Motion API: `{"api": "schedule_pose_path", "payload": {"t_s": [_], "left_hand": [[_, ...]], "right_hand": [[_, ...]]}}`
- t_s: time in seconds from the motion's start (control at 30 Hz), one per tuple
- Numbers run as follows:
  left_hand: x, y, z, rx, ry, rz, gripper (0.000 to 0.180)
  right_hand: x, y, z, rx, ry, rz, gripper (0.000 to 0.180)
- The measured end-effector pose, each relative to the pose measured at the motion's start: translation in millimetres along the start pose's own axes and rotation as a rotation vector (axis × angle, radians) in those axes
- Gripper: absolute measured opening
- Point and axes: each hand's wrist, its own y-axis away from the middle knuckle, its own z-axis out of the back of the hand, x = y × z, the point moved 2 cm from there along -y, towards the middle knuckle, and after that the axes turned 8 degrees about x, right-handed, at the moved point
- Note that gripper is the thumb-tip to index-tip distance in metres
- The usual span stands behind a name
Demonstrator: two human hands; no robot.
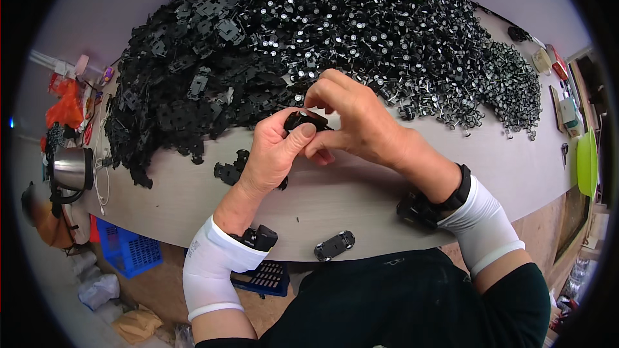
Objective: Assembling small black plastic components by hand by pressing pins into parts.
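Note:
My left hand (269, 148) is closed around a black toy car chassis (298, 120), its thumb pressed on top. My right hand (364, 119) comes in from the right, fingers bent and pinched at the chassis's right end; whatever lies between those fingertips is hidden. Behind both hands rises a heap of small wheels on metal axles (367, 32). To its left spreads a heap of flat black chassis plates (174, 71). Several loose black chassis (229, 173) lie beside my left wrist. Near the table's front edge rests a chassis fitted with wheels (334, 245).
The pale table (367, 206) curves around me. On the left stand a steel kettle (72, 169) and an orange plastic bag (64, 108). Blue crates (129, 248) sit below the front edge. A lime-green basin (587, 162) is at the right edge.

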Motion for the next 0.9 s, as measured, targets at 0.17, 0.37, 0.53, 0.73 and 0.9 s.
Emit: {"api": "schedule_pose_path", "payload": {"t_s": [0.17, 0.37, 0.53, 0.73, 0.9], "left_hand": [[-2, -1, 7, -0.122, -0.12, 0.009, 0.027], [-3, -5, 1, -0.068, -0.235, 0.054, 0.044], [-19, 5, 26, -0.102, -0.51, 0.139, 0.062], [-37, -6, 28, -0.162, -0.559, 0.115, 0.032], [-43, -10, 28, -0.079, -0.567, 0.133, 0.025]], "right_hand": [[-9, 7, -3, 0.094, -0.291, -0.289, 0.024], [-16, 11, -9, 0.075, -0.533, -0.485, 0.022], [16, 25, 14, 0.808, -0.343, -0.541, 0.043], [59, 69, -26, 0.956, -0.066, -0.195, 0.052], [74, 59, -81, 0.663, -0.412, 0.163, 0.046]]}}
